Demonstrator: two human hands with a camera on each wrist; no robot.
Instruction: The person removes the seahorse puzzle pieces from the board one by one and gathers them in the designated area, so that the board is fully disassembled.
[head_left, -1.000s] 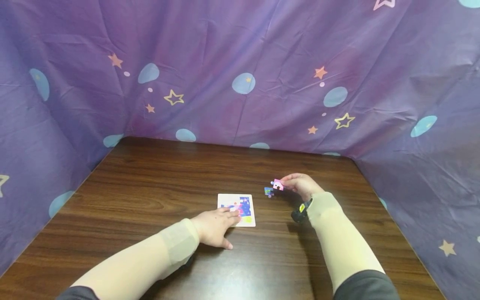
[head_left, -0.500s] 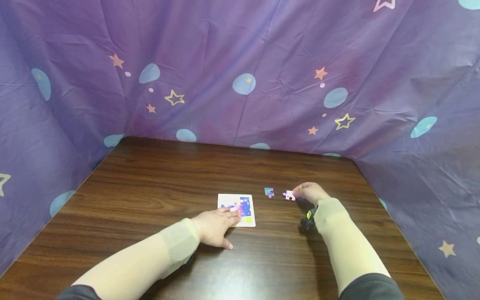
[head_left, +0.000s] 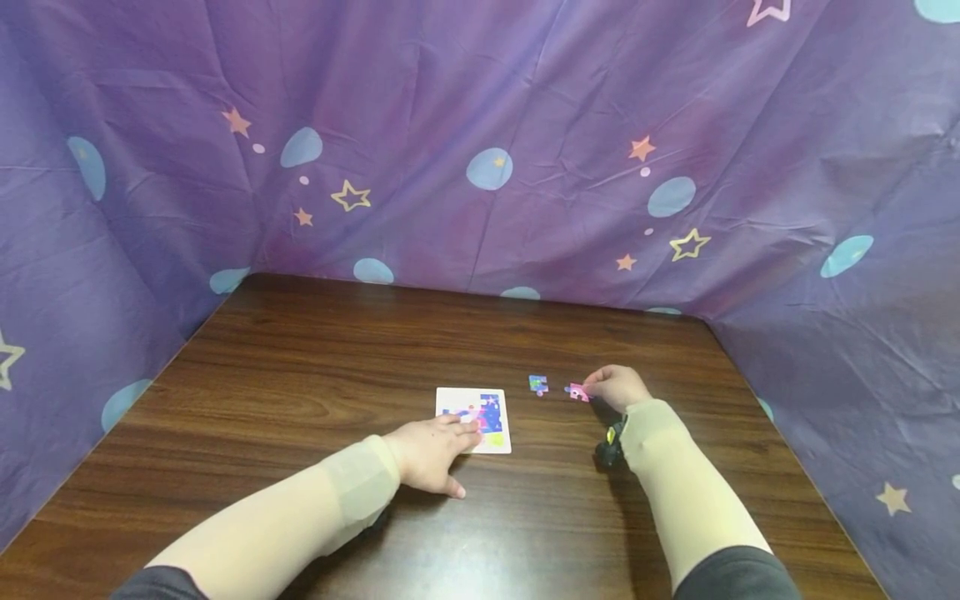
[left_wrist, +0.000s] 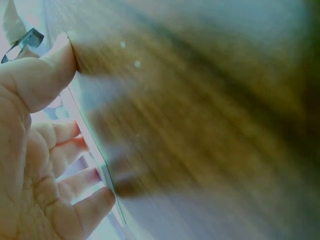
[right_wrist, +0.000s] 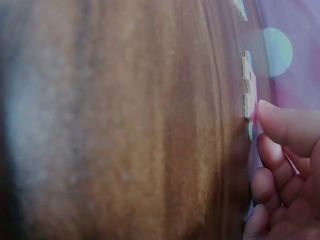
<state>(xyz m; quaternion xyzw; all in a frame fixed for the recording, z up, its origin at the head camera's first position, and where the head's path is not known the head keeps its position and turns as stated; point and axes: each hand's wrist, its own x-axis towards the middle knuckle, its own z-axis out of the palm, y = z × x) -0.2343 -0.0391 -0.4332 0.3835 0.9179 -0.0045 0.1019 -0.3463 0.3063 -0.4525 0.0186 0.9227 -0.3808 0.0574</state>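
My left hand (head_left: 431, 457) rests with spread fingers on a white square puzzle board (head_left: 493, 448); its fingers hide part of the blue, pink and yellow picture. The left wrist view has the fingertips (left_wrist: 102, 197) on the board's edge. To the right, my right hand (head_left: 617, 387) pinches a pink puzzle piece (head_left: 578, 392) at its right side. From the right wrist, that pink piece (right_wrist: 251, 95) appears flat on or close to the table, thumb at its edge. A blue and green puzzle piece (head_left: 537, 384) lies between the board and the pink piece.
Everything sits on a dark brown wooden table (head_left: 337, 350). A purple curtain (head_left: 405, 117) with stars and blue spots surrounds its back and sides. A small black device (head_left: 609, 450) hangs under the right wrist.
My right hand has carried the pink piece rightward and down, from above the blue and green piece to the table beside it, then shifted slightly. The left hand has stayed still.
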